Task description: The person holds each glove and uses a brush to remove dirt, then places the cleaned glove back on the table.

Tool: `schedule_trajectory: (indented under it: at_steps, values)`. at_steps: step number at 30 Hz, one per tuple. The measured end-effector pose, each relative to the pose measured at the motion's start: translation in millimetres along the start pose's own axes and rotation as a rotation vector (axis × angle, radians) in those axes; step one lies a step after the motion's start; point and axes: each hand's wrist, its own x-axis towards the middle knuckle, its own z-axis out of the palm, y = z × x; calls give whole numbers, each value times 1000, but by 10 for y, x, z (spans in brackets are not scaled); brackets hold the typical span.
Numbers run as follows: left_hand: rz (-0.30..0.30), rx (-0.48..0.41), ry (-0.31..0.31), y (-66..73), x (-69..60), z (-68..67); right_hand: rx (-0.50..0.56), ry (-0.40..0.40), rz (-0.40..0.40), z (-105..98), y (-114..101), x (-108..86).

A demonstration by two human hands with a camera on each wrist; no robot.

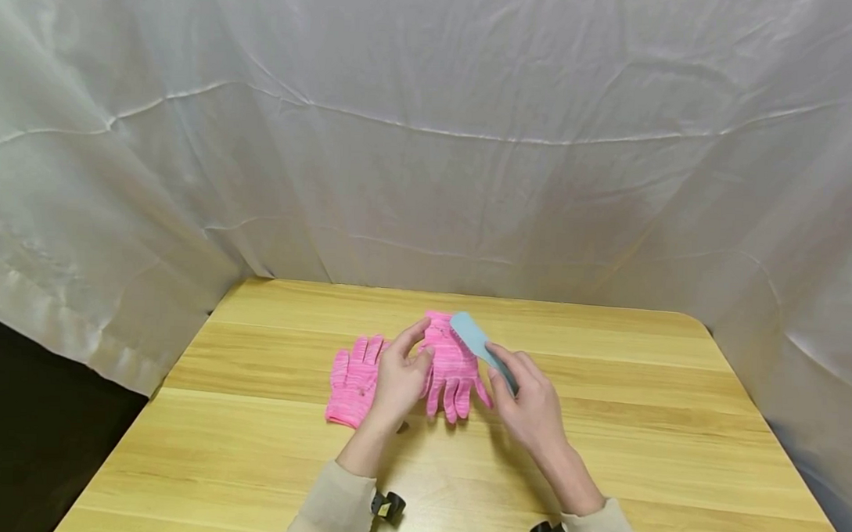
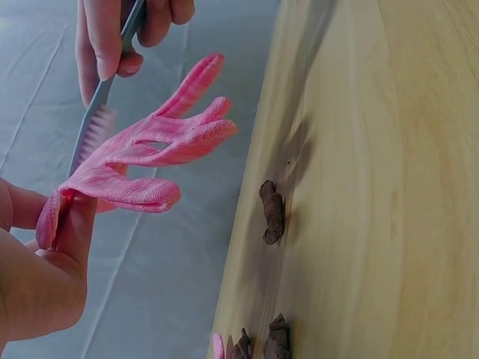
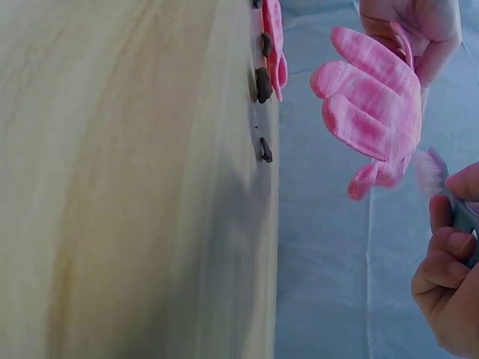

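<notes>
My left hand (image 1: 399, 381) pinches a pink knitted glove (image 1: 454, 367) and holds it up off the table, its fingers hanging toward me. In the left wrist view the thumb and fingers grip near one edge of that glove (image 2: 142, 153). My right hand (image 1: 534, 404) grips the handle of a light blue brush (image 1: 471, 335). The brush's pale bristles (image 2: 97, 129) face the glove and lie against it near the cuff in the left wrist view. A second pink glove (image 1: 353, 389) lies flat on the table beside my left hand, partly hidden by it.
Several small dark brown lumps (image 2: 272, 212) lie on the wooden table (image 1: 639, 430) near the gloves. A pale grey curtain (image 1: 471, 181) hangs behind the table and at both sides. A dark area (image 1: 33, 424) shows at the lower left.
</notes>
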Motion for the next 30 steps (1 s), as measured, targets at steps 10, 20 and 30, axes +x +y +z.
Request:
schedule_trajectory:
  at_steps: [10, 20, 30]
  values:
    - [3, 7, -25, -18, -1, 6, 33, -34, -29, 14, -30, -2]
    - [7, 1, -22, -10, 4, 10, 18, -48, -27, 27, -25, -3]
    - [5, 0, -12, -4, -1, 3, -4, -44, -4, 19, -29, -1]
